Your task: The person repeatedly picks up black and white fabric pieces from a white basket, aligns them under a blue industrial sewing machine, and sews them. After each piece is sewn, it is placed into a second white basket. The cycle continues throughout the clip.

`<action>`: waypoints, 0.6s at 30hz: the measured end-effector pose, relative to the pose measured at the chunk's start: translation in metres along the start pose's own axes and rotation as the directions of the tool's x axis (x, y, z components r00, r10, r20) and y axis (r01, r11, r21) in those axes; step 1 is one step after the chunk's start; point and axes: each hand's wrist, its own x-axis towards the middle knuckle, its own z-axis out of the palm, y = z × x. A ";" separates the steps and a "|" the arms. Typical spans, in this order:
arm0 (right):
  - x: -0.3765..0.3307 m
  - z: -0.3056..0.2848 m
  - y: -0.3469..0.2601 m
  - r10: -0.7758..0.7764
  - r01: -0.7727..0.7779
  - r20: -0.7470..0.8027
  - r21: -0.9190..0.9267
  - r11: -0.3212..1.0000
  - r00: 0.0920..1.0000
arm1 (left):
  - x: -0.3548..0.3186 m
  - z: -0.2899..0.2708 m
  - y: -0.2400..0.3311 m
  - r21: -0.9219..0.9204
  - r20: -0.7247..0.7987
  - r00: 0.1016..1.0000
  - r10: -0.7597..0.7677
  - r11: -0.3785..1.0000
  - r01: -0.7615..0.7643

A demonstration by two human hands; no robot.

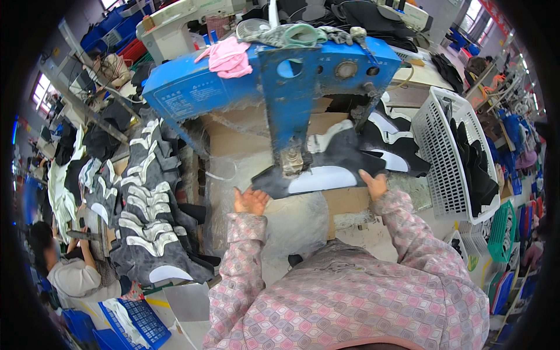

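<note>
In front of me lies a flat black shoe upper piece with white patches, under the pressing head of a blue machine. My left hand is at its left end, palm turned up and fingers apart, fingertips close to the black edge. At the right end, my right hand pinches the edge, thumb on top and the other fingers mostly hidden. The piece's far middle is partly covered by the machine's arm. A clear plastic sheet covers the worktop below it.
Overlapping stacked uppers fill the left side. More pieces lie right of the machine, beside a white basket holding black parts. A pink cloth and grey gloves rest on the machine. Another person sits at lower left.
</note>
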 end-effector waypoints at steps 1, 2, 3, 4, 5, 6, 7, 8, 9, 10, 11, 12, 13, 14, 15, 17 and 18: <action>0.001 0.013 -0.002 -0.142 0.135 0.054 0.111 0.985 0.988 | -0.005 0.002 0.008 0.009 -0.042 0.998 0.050 0.999 -0.049; 0.001 0.030 -0.004 -0.193 0.184 0.039 0.166 0.969 0.980 | -0.011 0.002 0.022 -0.004 0.011 0.999 0.042 0.999 -0.042; 0.000 0.042 -0.005 -0.181 0.162 0.159 0.128 0.979 0.970 | -0.016 0.001 0.033 0.047 -0.083 0.989 0.118 0.992 -0.115; 0.000 0.058 -0.004 0.004 0.003 0.210 -0.034 0.999 0.978 | -0.021 -0.003 0.047 0.095 -0.094 0.981 0.168 0.983 -0.159; 0.002 0.066 -0.004 0.075 -0.024 0.282 -0.180 0.983 0.957 | -0.024 -0.006 0.057 0.115 -0.024 0.983 0.181 0.977 -0.177; 0.004 0.071 -0.002 0.160 -0.049 0.297 -0.349 0.936 0.941 | -0.024 -0.008 0.063 0.094 0.094 0.981 0.167 0.980 -0.176; 0.007 0.071 -0.001 0.146 -0.062 0.275 -0.293 0.954 0.950 | -0.023 -0.011 0.067 0.101 0.101 0.987 0.126 0.986 -0.136; 0.012 0.067 0.000 0.094 -0.035 0.262 -0.219 0.975 0.961 | -0.020 -0.012 0.066 0.138 -0.030 0.984 0.176 0.976 -0.170; 0.015 0.059 0.001 0.047 0.000 0.303 -0.154 0.988 0.952 | -0.018 -0.012 0.064 0.138 -0.004 0.993 0.118 0.984 -0.116; 0.019 0.048 0.000 0.096 -0.114 0.361 0.028 0.993 0.927 | -0.017 -0.011 0.059 0.138 -0.077 0.996 0.055 0.989 -0.044; 0.020 0.039 -0.002 0.103 -0.147 0.307 0.125 0.981 0.946 | -0.017 -0.010 0.054 0.173 -0.076 0.996 0.043 0.984 -0.029; 0.020 0.032 -0.004 0.190 -0.240 0.251 0.191 0.952 0.949 | -0.020 -0.008 0.051 0.204 -0.069 0.995 0.068 0.978 -0.052; 0.017 0.031 -0.005 0.116 -0.168 0.250 0.196 0.966 0.961 | -0.024 -0.006 0.050 0.217 -0.011 0.999 0.037 0.976 -0.033; 0.015 0.031 -0.006 0.090 -0.151 0.350 0.152 0.977 0.933 | -0.033 -0.004 0.053 0.239 0.079 0.996 -0.045 0.971 0.024; 0.012 0.038 -0.005 0.210 -0.265 0.377 0.102 0.959 0.902 | -0.042 -0.003 0.057 0.196 0.297 0.952 -0.074 0.980 0.015; 0.007 0.061 0.000 0.176 -0.358 0.536 0.256 0.898 0.826 | -0.067 -0.002 0.076 0.296 0.151 0.987 -0.048 0.955 0.001; 0.005 0.078 0.006 -0.066 -0.363 0.684 0.464 0.808 0.727 | -0.079 -0.002 0.088 0.375 0.092 0.996 -0.008 0.927 -0.027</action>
